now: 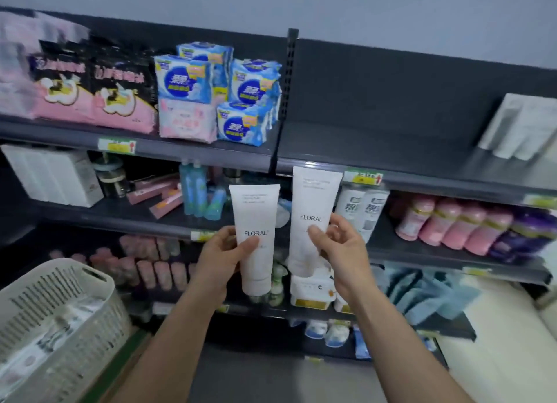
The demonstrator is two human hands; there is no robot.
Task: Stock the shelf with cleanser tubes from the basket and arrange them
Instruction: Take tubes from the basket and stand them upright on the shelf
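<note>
I hold two white cleanser tubes marked FLORAL upright in front of the shelving, caps down. My left hand [221,256] grips the left tube [256,221] near its lower half. My right hand [337,245] grips the right tube [313,203], which sits a little higher, its top edge level with the upper shelf [391,149]. That dark shelf is mostly bare, with a few white tubes [521,128] standing at its far right. The white slatted basket [57,312] stands at the lower left with more packaged items inside.
Blue and pink pad packs [211,95] fill the upper shelf's left bay. White boxes, blue bottles, white cans and pink bottles [446,221] crowd the middle shelf. Lower shelves hold pink bottles, white packs and blue cloths [428,294]. A dark upright post [286,95] divides the bays.
</note>
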